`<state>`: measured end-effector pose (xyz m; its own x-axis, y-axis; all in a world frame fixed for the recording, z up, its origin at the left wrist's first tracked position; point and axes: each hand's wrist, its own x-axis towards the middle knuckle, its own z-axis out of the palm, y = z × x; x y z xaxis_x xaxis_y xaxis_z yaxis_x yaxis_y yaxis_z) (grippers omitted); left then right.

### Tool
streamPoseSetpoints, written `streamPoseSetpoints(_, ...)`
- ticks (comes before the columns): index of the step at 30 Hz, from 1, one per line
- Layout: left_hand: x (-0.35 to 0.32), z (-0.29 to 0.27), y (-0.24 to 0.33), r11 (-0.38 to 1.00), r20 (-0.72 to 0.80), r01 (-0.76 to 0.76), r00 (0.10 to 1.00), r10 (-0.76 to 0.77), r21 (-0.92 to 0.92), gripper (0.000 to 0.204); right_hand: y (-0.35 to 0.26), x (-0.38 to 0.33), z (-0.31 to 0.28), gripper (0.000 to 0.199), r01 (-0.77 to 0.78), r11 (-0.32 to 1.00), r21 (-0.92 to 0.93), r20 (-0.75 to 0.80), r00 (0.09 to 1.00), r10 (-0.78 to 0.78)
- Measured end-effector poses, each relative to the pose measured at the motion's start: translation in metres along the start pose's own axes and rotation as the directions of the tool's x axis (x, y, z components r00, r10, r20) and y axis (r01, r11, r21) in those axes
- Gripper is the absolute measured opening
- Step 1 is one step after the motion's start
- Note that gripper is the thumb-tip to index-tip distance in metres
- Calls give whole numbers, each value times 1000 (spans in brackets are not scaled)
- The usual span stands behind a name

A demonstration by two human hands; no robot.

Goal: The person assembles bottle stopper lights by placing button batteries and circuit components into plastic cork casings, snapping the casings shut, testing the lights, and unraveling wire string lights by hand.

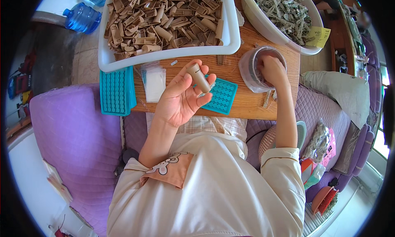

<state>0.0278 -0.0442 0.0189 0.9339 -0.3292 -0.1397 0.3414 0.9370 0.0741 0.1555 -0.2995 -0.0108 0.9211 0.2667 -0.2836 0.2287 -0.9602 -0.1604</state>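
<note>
My left hand [181, 98] is raised above the wooden table [247, 105], palm up, with its fingers closed around a tan rolled tube [199, 77]. My right hand [271, 69] reaches down into a clear plastic tub [248, 71] at the table's right side, and its fingertips are hidden inside. Under the left hand a teal tray with small round holes [224, 98] lies on the table. A second stack of teal trays [117, 91] sits at the table's left edge.
A large white bin [173, 54] full of tan rolled pieces fills the far side. A white bowl of dried greenish bits [263, 25] stands at the back right. Small clear bags [154, 81] lie between the trays. Purple cushions surround the table.
</note>
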Motion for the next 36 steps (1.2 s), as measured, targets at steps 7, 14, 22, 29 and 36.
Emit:
streamPoseSetpoints(7, 1, 5, 0, 986, -108, 56, 991, -73, -156, 35, -1, -18, -36, 13, 84, 810, 580, -162, 987, 13)
streamPoseSetpoints(14, 3, 6, -8, 991, -176, 130, 977, -122, 34, 40, -73, -55, -65, 10, 423, 649, 632, -383, 899, -213)
streamPoseSetpoints(22, 1, 10, -14, 987, -92, 161, 983, -158, 23, 46, -112, -66, -85, 8, 589, 662, 463, -389, 806, -445)
streamPoseSetpoints(29, 0, 7, -16, 986, -48, 166, 985, -164, 25, 46, -116, -67, -84, 9, 508, 581, 636, -293, 856, -427)
streamPoseSetpoints(36, -5, 9, -16, 981, -131, 192, 974, -187, 30, 50, -115, -70, -84, 8, 498, 586, 639, -279, 860, -427)
